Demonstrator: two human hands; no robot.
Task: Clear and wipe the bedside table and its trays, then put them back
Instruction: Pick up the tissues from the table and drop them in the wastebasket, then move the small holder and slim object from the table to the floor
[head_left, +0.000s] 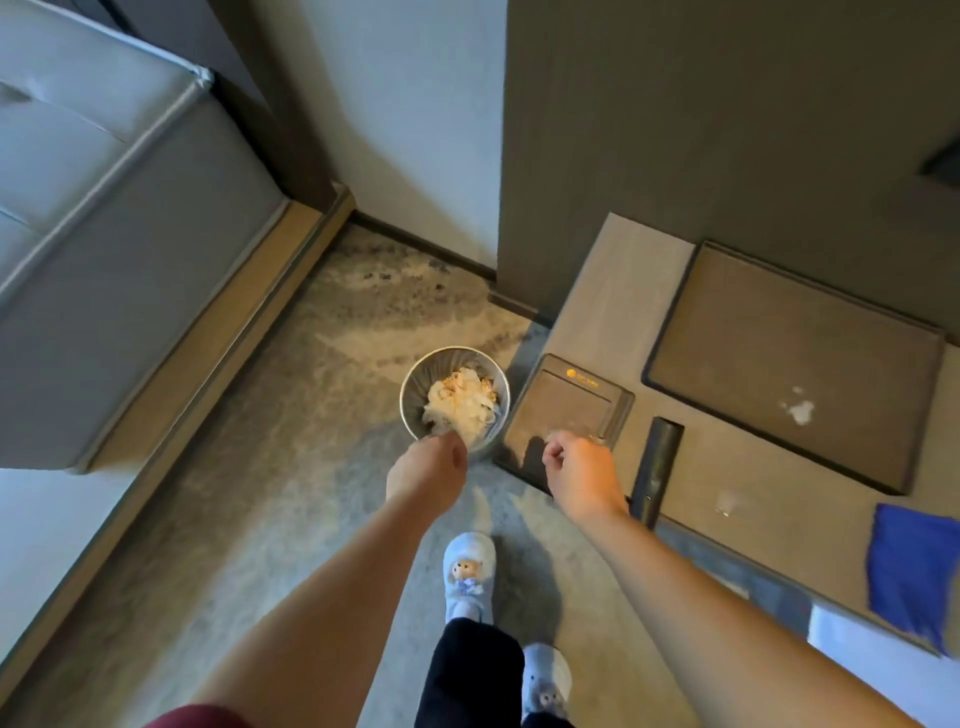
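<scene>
The bedside table (597, 312) stands at the right with a large dark tray (769, 332) and a small dark tray (566, 405) on it. White crumbs (800, 410) lie in the large tray. My left hand (428, 470) hovers over the near rim of a round metal bin (410, 410) on the floor, fingers curled, with a white tissue (470, 431) at its fingertips. My right hand (582, 467) hangs over the small tray's near edge, fingers curled, with nothing visible in it.
A dark cylinder (657, 465) lies on the table between the trays' near ends. A blue cloth (914, 566) sits at the table's near right. The bin holds crumpled white waste. A bed (104, 234) fills the left. My slippered feet stand on grey carpet.
</scene>
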